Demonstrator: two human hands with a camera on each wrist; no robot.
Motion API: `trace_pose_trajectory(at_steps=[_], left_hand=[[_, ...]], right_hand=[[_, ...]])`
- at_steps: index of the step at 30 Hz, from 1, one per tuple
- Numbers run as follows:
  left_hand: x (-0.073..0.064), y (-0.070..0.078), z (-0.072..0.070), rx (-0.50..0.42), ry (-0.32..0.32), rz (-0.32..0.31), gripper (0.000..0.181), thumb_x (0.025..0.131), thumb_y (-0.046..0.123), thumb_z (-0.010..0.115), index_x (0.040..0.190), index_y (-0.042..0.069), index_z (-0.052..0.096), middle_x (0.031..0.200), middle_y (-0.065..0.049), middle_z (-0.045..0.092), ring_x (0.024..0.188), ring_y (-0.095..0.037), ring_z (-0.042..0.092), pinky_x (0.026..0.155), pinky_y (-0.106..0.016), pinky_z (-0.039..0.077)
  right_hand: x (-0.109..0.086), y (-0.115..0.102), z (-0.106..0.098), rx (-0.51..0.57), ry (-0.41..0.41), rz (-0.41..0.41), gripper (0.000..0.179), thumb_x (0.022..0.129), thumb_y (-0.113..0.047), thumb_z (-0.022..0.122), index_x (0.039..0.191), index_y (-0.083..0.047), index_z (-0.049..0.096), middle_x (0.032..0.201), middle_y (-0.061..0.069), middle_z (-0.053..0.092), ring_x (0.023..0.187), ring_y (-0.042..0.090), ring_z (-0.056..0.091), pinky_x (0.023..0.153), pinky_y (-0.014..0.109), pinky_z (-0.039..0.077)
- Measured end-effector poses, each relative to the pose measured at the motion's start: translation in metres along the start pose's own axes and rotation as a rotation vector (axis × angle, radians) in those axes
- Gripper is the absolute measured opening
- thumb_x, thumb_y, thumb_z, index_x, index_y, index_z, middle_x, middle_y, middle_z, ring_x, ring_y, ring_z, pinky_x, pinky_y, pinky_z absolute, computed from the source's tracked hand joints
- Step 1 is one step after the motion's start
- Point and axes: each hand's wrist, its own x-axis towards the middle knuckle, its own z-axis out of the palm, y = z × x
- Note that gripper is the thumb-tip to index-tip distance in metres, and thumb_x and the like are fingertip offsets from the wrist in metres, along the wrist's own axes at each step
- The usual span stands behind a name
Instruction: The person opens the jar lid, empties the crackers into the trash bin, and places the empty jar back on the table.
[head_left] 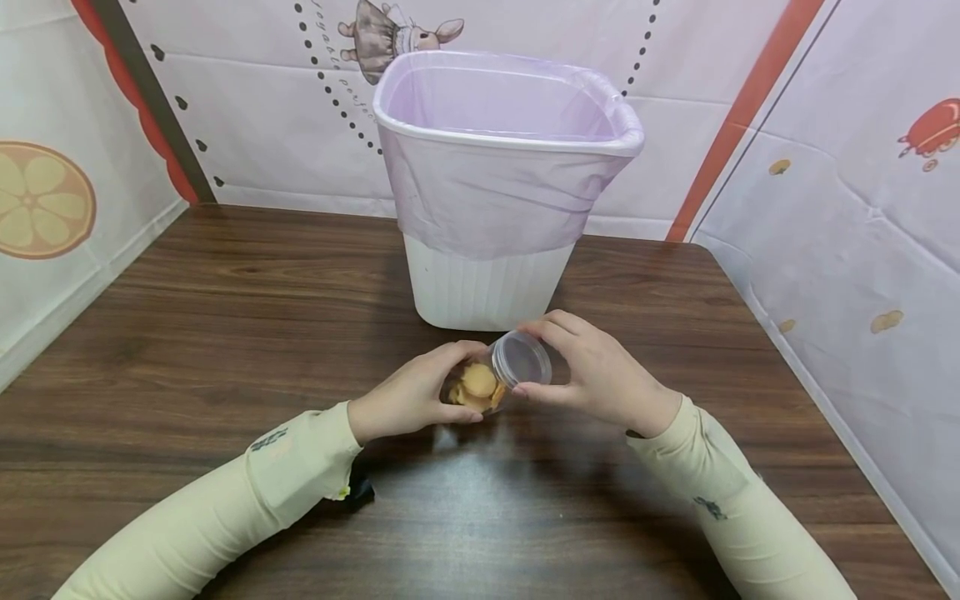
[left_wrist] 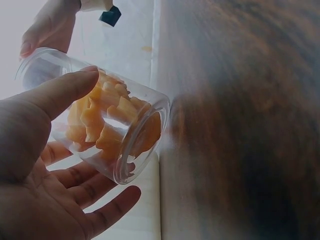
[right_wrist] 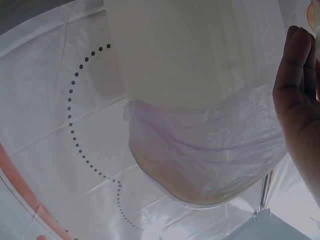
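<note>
My left hand (head_left: 420,390) grips a clear plastic jar (left_wrist: 142,92) around its side. Orange-yellow snack pieces (head_left: 478,383), like chips, lie inside it. The jar is tilted, its top end toward the right. At that end, the fingers and thumb of my right hand (head_left: 592,367) pinch the rim of a round clear lid (head_left: 525,360), which overlaps the jar's mouth in the head view. In the left wrist view, the thumb of the left hand (left_wrist: 55,150) lies across the jar. The right wrist view catches only part of the right hand (right_wrist: 300,100) at its edge.
A white bin (head_left: 487,287) lined with a pale purple bag (head_left: 495,196) stands just beyond the hands. All this is on a dark wooden table (head_left: 285,283). Printed cloth (head_left: 255,125) hangs behind and at both sides. A small black object (head_left: 360,493) shows by the left sleeve.
</note>
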Motion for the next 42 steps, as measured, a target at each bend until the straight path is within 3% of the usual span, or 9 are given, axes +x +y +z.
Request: trace_pose_trajectory(at_steps=[12, 42], left_hand=[[0.0, 0.001, 0.002, -0.004, 0.013, -0.001, 0.07, 0.076, 0.024, 0.082, 0.134, 0.008, 0.048, 0.124, -0.002, 0.058, 0.107, -0.013, 0.057, 0.093, -0.034, 0.048], [0.001, 0.001, 0.002, 0.009, 0.005, 0.031, 0.072, 0.075, 0.023, 0.083, 0.135, 0.006, 0.047, 0.125, -0.003, 0.058, 0.109, -0.014, 0.057, 0.095, -0.034, 0.049]], right_hand=[[-0.001, 0.001, -0.003, 0.016, -0.009, -0.03, 0.057, 0.076, -0.04, 0.079, 0.12, -0.008, 0.062, 0.107, 0.002, 0.062, 0.093, 0.011, 0.059, 0.081, 0.03, 0.052], [-0.004, 0.003, -0.01, 0.076, -0.08, -0.121, 0.069, 0.072, -0.022, 0.079, 0.135, -0.011, 0.054, 0.13, 0.006, 0.057, 0.116, 0.019, 0.056, 0.096, 0.036, 0.049]])
